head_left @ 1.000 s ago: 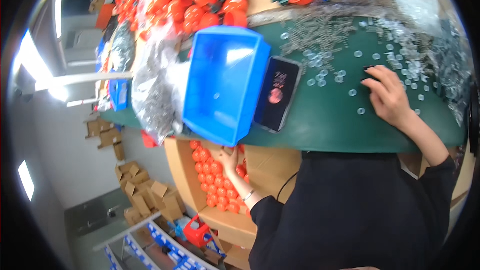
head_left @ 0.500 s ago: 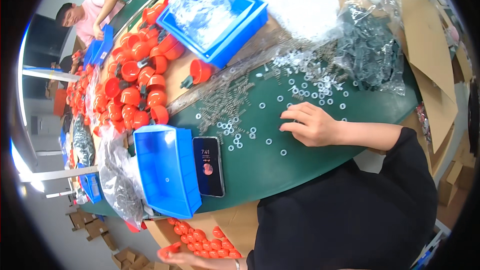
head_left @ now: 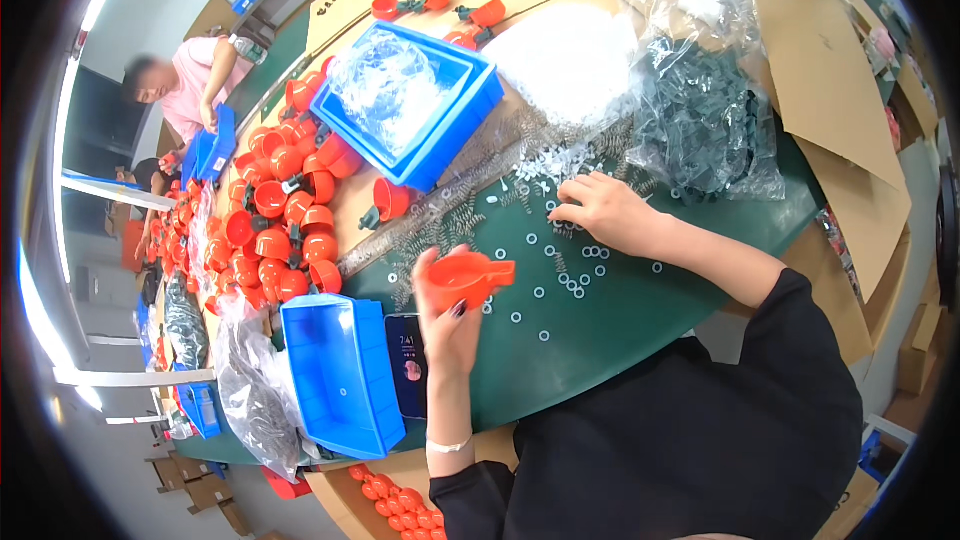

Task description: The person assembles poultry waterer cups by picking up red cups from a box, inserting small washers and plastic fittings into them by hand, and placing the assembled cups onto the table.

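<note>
An orange-red plastic cup point(head_left: 462, 280) with a short stub at its side is gripped in my left hand point(head_left: 452, 325), raised over the green tabletop point(head_left: 500, 365) beside the phone. My right hand point(head_left: 607, 212) is down among small white plastic parts point(head_left: 540, 162) and fine metal springs. Its fingers are bent together, and whatever lies between the fingertips is hidden. Several white rings point(head_left: 572, 285) are scattered on the table below that hand. More loose springs point(head_left: 425, 240) lie behind the held cup.
An empty blue bin point(head_left: 335, 365) and a phone point(head_left: 405, 360) stand at left. Many orange-red cups point(head_left: 270, 198) are heaped farther back, near a blue tray point(head_left: 445, 155) holding clear plastic. A bag of dark parts point(head_left: 700, 125) sits right. Another person point(head_left: 205, 75) works far left.
My left hand has risen from the box of orange-red cups below the table edge, bringing one cup over the tabletop. My right hand has shifted farther back, toward the small white parts.
</note>
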### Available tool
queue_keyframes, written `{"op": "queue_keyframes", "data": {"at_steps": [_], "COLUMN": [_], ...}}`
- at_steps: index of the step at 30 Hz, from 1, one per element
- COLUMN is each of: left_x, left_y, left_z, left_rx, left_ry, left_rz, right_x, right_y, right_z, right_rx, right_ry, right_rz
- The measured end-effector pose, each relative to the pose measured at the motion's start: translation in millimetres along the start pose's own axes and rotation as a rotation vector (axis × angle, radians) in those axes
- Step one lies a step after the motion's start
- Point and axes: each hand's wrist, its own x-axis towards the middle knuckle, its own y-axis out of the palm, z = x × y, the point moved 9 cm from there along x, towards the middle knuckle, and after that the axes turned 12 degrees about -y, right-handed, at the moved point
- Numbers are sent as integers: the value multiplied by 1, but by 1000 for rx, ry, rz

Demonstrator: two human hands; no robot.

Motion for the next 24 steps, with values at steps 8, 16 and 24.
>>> {"op": "queue_keyframes", "data": {"at_steps": [8, 16, 24], "left_x": [19, 6, 3], "left_y": [14, 37, 40], "left_z": [23, 6, 8], "left_rx": [769, 1234, 1231], "left_ry": [349, 639, 650], "left_rz": [-170, -213, -177], "right_x": [-5, -16, -22], "right_y": [-14, 10, 31], "right_z": [-19, -9, 0], "right_rx": [263, 1250, 1461], "right_ry": [149, 612, 735], "right_rz": [-142, -314, -136]}}
